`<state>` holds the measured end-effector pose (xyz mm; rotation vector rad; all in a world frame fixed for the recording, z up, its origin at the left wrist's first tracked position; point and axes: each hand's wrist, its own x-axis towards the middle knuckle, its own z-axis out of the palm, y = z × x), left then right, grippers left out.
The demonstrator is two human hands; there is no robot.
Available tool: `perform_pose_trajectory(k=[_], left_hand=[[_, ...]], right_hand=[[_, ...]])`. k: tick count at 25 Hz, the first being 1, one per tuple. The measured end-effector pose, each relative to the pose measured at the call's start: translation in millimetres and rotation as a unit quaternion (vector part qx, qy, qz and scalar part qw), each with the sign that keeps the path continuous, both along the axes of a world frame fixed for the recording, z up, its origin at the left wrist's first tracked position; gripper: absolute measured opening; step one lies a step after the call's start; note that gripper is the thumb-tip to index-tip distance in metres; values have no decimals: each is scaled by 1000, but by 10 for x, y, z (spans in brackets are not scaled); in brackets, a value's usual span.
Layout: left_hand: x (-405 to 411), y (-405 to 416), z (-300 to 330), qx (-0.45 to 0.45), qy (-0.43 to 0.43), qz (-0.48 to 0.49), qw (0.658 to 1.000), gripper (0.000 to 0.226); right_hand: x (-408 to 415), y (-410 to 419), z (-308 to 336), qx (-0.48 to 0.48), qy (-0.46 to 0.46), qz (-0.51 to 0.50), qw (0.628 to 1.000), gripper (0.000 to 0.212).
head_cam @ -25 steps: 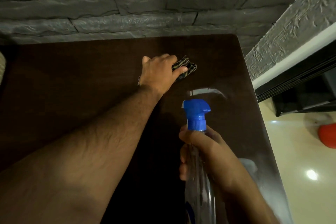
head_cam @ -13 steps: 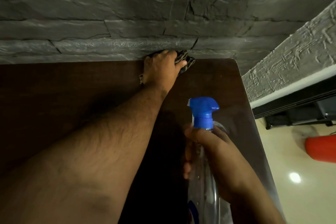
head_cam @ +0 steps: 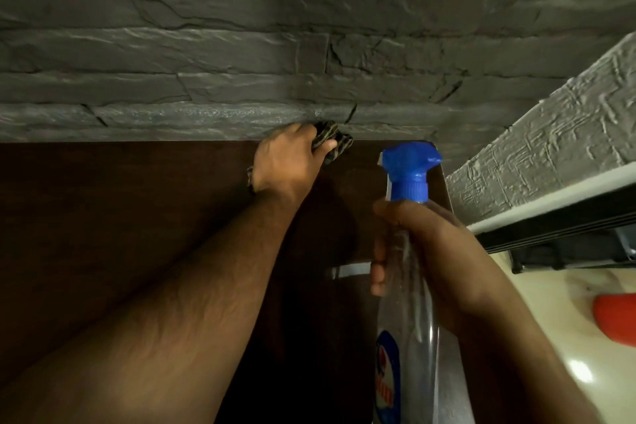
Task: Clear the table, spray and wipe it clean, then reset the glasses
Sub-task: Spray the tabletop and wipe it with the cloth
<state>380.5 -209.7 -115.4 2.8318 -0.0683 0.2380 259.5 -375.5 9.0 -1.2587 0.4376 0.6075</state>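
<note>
A dark brown wooden counter [head_cam: 120, 217] stands with its far edge against a wall of rough grey stone slabs [head_cam: 241, 55], which has deep cracks and uneven ledges. To the right of the counter, a lighter grey textured wall [head_cam: 550, 134] runs at an angle, with a white strip [head_cam: 557, 196] and a black ledge [head_cam: 564, 227] below it. Lower right of the counter lies a glossy cream floor [head_cam: 550, 337] showing a bright spot of reflected light [head_cam: 581, 371], with a red object [head_cam: 616, 318] resting on it.
</note>
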Motion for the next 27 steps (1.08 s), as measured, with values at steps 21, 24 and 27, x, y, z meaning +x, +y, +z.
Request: perform_pose_trajectory(k=[21,24,27], left_hand=[[-156,-895,146,-26,45,1,999,37],[-391,-546,126,-14,74,-93,993,31],[-306,-274,123,-11,41,25,999,36]], right_hand=[[-619,-458,-129,86,53,32,994,53],[-644,-489,-131,93,48,35,994,51],[-665,-545,-152,95,54,20,994,47]])
